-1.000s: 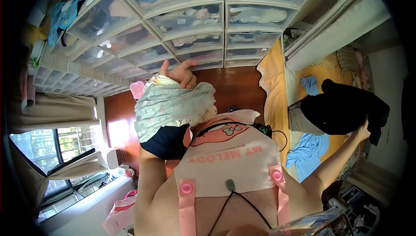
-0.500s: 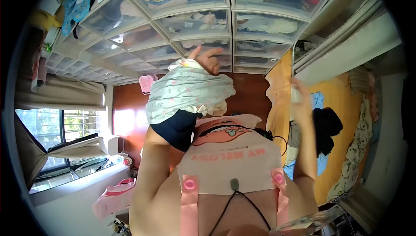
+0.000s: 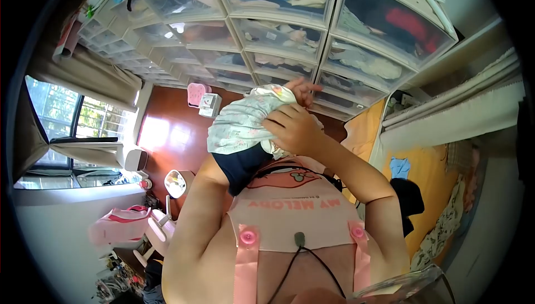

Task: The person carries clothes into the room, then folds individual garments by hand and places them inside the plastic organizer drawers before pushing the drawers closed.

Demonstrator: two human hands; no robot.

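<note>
My left hand (image 3: pixel 304 90) reaches out past a bundle of clothes draped over my left forearm, its fingers stretched and apart. The bundle has a pale green floral garment (image 3: pixel 237 125) on top and a navy garment (image 3: pixel 241 168) nearer my elbow. A cream patterned cloth (image 3: pixel 278 93) shows at the bundle's far edge. On the right side of the bundle, my right hand (image 3: pixel 292 128) has its bent fingers on the floral garment; the fingertips are partly sunk in its folds.
Clear-fronted drawers (image 3: pixel 278 36) full of folded clothes stand ahead. A bed (image 3: pixel 432 192) at right bears a light blue cloth (image 3: pixel 400 168) and black clothing (image 3: pixel 405 201). On the floor are a pink item (image 3: pixel 198 94), a white box (image 3: pixel 209 105) and a small bin (image 3: pixel 176 184).
My right hand has swung from over the bed at right onto the floral garment. My left arm with the draped clothes has shifted slightly right in view. The camera has turned a little.
</note>
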